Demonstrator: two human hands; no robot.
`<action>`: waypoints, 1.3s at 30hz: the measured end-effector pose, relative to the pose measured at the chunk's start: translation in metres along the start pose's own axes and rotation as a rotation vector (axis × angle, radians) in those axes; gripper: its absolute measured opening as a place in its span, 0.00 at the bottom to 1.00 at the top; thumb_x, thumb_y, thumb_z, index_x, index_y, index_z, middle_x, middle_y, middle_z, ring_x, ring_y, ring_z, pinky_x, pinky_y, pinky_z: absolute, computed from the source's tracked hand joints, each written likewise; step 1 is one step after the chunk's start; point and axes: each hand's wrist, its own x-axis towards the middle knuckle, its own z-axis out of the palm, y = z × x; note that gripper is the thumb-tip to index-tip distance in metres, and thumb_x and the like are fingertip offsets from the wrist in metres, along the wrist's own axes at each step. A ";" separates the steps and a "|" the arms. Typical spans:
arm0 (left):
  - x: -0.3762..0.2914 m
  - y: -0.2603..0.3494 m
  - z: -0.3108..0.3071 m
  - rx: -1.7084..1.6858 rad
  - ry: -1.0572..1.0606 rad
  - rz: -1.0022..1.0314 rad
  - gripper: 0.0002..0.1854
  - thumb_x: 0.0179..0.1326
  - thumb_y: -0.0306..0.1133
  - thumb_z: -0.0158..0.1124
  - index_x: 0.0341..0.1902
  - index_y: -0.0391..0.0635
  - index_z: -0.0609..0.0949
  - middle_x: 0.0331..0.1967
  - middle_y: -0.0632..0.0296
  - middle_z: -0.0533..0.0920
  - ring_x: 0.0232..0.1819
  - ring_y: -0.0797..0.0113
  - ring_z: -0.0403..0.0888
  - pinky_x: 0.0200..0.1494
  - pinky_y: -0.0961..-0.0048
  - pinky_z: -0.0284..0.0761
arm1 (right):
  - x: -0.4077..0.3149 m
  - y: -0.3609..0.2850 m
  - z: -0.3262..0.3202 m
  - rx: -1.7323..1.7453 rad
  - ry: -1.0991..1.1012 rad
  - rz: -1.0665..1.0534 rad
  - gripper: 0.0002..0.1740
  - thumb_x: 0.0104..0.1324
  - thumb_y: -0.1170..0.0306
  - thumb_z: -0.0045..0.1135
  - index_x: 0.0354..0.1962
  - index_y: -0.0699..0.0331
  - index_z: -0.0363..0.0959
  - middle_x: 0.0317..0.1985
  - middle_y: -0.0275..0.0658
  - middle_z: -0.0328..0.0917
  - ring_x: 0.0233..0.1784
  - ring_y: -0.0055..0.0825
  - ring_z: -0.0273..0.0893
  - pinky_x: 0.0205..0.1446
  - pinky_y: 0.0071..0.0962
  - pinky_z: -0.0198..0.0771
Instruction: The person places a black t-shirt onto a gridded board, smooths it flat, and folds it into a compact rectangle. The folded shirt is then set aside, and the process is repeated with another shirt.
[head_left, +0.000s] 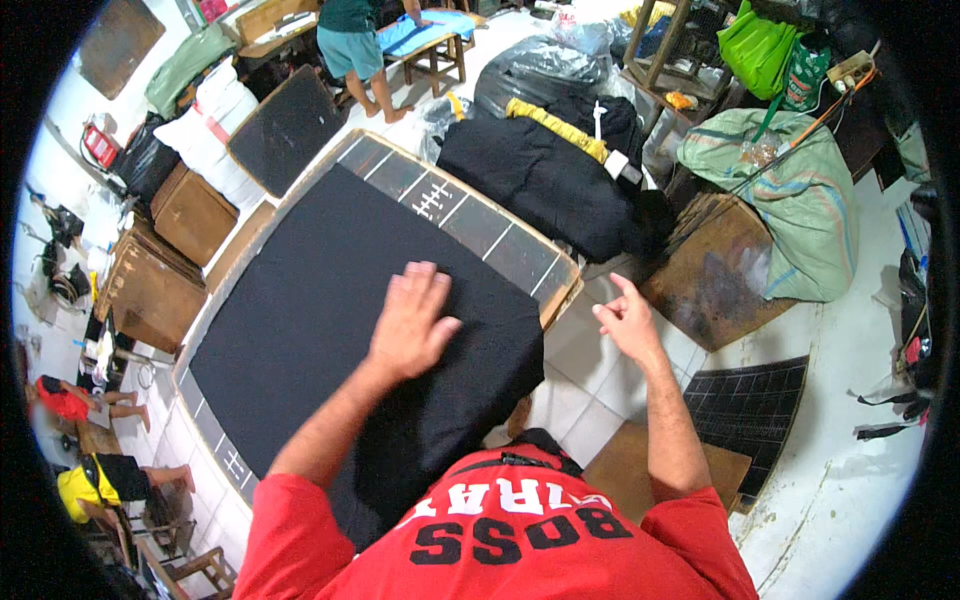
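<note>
A black cloth (322, 292) lies spread over a board-topped table (495, 232) marked with white lines, and its near edge drapes down towards my body. My left hand (412, 322) rests palm down on the cloth with its thumb spread, holding nothing. To the right of the table's corner, my right hand (628, 321) is in the air above the tiled floor. Its index finger points out, the thumb is apart and the other fingers are partly curled. I see nothing in its grasp.
Beyond the table lies a large black fabric pile (540, 172) with a yellow strip (559, 131). A green woven sack (810, 202) sits at right beside a brown board (720, 277). Stacked boards (154, 289) stand at left. Other people (352, 52) are in the room.
</note>
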 end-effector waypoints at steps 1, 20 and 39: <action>-0.008 -0.010 -0.001 0.077 -0.070 -0.137 0.45 0.75 0.59 0.54 0.83 0.38 0.61 0.84 0.36 0.53 0.87 0.38 0.44 0.86 0.44 0.38 | -0.008 0.005 -0.008 -0.022 -0.009 0.017 0.40 0.69 0.69 0.68 0.75 0.67 0.62 0.34 0.40 0.85 0.28 0.22 0.83 0.35 0.27 0.78; -0.100 0.038 0.004 0.134 -0.031 -0.219 0.45 0.73 0.63 0.54 0.80 0.37 0.65 0.81 0.31 0.57 0.85 0.33 0.50 0.84 0.40 0.43 | -0.006 -0.016 0.035 0.091 -0.154 -0.212 0.32 0.72 0.73 0.64 0.71 0.69 0.66 0.31 0.34 0.83 0.32 0.16 0.79 0.39 0.22 0.76; -0.294 0.097 0.014 0.275 0.218 -1.306 0.41 0.80 0.58 0.48 0.84 0.42 0.59 0.86 0.45 0.53 0.88 0.48 0.45 0.86 0.48 0.38 | 0.145 -0.035 0.089 -0.540 -0.260 -0.399 0.43 0.80 0.44 0.45 0.81 0.62 0.52 0.76 0.57 0.65 0.77 0.58 0.66 0.76 0.49 0.64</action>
